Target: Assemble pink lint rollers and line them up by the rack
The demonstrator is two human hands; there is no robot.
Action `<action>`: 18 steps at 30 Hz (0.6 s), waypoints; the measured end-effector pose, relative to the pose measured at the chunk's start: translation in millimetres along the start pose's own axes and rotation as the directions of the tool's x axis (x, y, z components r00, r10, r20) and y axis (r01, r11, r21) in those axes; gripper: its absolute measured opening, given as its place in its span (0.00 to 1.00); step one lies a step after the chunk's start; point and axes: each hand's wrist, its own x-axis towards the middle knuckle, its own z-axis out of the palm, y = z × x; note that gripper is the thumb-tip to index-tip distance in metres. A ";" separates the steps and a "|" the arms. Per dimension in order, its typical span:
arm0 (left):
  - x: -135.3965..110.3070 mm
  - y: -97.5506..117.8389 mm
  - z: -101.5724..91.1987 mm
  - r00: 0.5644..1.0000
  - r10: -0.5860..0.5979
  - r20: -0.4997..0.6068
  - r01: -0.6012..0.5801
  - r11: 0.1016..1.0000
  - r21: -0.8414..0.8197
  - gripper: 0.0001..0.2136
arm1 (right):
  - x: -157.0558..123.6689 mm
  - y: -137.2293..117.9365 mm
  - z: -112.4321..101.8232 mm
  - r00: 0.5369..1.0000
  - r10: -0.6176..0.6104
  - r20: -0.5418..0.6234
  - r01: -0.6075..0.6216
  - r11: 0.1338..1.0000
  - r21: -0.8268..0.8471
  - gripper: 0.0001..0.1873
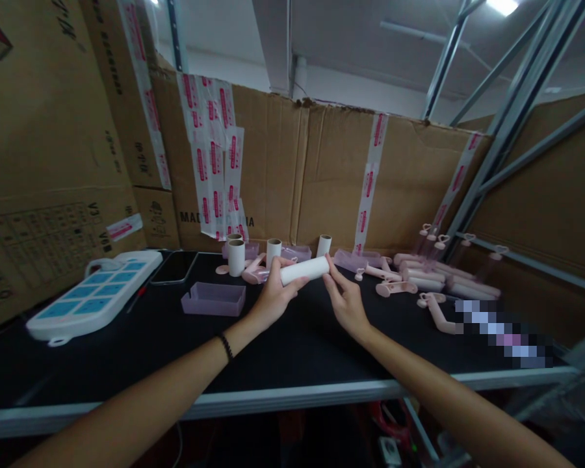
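A white sticky lint roll [306, 269] is held almost level above the black tabletop, its right end slightly higher. My left hand [274, 291] wraps round its left end. The fingertips of my right hand [347, 303] close on its right end. Behind my hands, white rolls with brown cardboard cores stand upright, among them one at the left [236, 259], one in the middle [273, 250] and one at the right [324, 245]. Pink roller handle parts [256, 270] lie by the left ones. Right of my right hand lies a pink roller handle [396, 288].
A translucent purple tray [213, 301] sits left of my hands. Farther left are a phone [174, 268] and a white power strip [95, 292] with blue panels. Several pink lint rollers [424, 279] are piled at the right. Cardboard walls [331, 175] enclose the back and sides.
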 end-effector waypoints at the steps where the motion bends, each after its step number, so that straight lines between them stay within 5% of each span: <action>1: 0.1 0.8 -0.7 0.999 0.029 -0.017 -0.028 0.999 0.039 0.20 | 0.4 1.6 0.0 1.000 0.018 0.005 -0.018 1.000 0.013 0.28; 8: 1.4 4.6 -3.0 0.979 0.199 -0.048 -0.185 0.960 0.209 0.16 | 7.9 10.0 -5.7 0.995 0.052 0.090 -0.056 0.997 0.050 0.30; 14: -1.4 -0.2 4.4 0.976 0.059 0.210 -0.087 0.988 0.127 0.16 | 17.1 0.6 -16.7 0.999 0.002 0.043 -0.005 0.997 0.075 0.25; 18: -2.3 -8.0 9.3 0.941 -0.063 0.332 0.064 0.998 0.007 0.23 | 20.1 -4.3 -22.8 0.983 -0.076 0.167 0.072 0.997 0.033 0.23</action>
